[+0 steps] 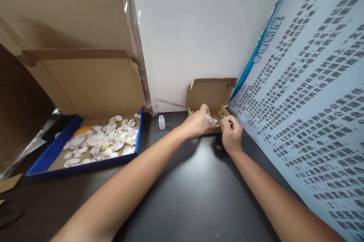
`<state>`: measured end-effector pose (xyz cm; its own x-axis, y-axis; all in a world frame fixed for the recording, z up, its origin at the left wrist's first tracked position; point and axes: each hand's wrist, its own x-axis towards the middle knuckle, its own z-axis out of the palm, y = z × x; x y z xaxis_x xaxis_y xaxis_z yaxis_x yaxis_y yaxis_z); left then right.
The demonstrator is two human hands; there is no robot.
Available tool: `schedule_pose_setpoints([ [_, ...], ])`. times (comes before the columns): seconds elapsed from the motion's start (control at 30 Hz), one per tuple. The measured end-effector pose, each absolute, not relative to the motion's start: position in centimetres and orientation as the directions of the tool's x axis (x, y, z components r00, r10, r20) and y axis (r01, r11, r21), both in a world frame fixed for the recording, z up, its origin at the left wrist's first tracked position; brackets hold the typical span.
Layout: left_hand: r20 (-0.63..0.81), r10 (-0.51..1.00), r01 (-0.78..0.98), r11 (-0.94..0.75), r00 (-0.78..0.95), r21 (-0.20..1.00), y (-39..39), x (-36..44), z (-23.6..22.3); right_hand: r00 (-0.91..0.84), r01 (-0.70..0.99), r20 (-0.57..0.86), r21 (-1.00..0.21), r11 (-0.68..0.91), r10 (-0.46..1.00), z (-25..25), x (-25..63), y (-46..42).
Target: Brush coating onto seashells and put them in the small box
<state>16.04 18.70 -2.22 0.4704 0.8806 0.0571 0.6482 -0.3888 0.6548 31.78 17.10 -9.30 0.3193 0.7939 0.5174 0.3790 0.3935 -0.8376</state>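
Note:
My left hand (197, 121) reaches over the small cardboard box (212, 100), fingers closed around a small whitish piece (207, 116) that looks like a shell. Pinched in my right hand (232, 134), at the box's right front corner, is a thin pen-like tool (224, 117) with a dark body. Its tip points up and left, over the box's side; its exact kind cannot be made out. Pale shells (214, 121) lie inside the small box, whose lid stands raised at the back. My left hand hides part of them.
A larger blue-edged box (48, 155) with a raised lid holds several white shells (98, 140) on the left. A small clear bottle (162, 122) with whitish contents stands between the boxes on the dark table (190, 192). A printed sheet (313, 94) rises along the right.

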Motion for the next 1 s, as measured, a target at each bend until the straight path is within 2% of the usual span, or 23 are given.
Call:
schedule_pose_setpoints([
  [0.17,-0.107,0.805,0.682,-0.414,0.584,0.603,22.9,19.5,-1.9,0.361,0.407,0.53,-0.83,0.381,0.767,-8.8,31.6,17.0],
  [0.33,-0.153,0.763,0.703,-0.471,0.628,0.533,24.1,20.1,-0.9,0.372,0.412,0.524,-0.833,0.369,0.766,-8.6,31.6,17.1],
  [0.4,-0.172,0.771,0.737,-0.48,0.613,0.476,24.1,19.4,-0.4,0.377,0.405,0.516,-0.839,0.363,0.769,-8.7,31.6,17.2],
  [0.57,-0.354,0.754,0.832,-0.481,0.554,0.276,22.8,18.2,0.5,0.373,0.391,0.5,-0.849,0.357,0.781,-8.9,31.6,17.3],
  [0.73,-0.347,0.804,0.875,-0.464,0.482,0.141,21.9,18.9,0.7,0.369,0.393,0.502,-0.847,0.358,0.782,-8.9,31.7,17.3],
  [0.87,-0.39,0.784,0.873,-0.467,0.483,0.143,22.2,18.8,0.6,0.37,0.392,0.503,-0.847,0.359,0.781,-9.0,31.7,17.4],
  [1.0,-0.389,0.753,0.847,-0.484,0.531,0.219,23.0,18.2,0.7,0.372,0.394,0.503,-0.846,0.358,0.78,-9.0,31.7,17.4],
])
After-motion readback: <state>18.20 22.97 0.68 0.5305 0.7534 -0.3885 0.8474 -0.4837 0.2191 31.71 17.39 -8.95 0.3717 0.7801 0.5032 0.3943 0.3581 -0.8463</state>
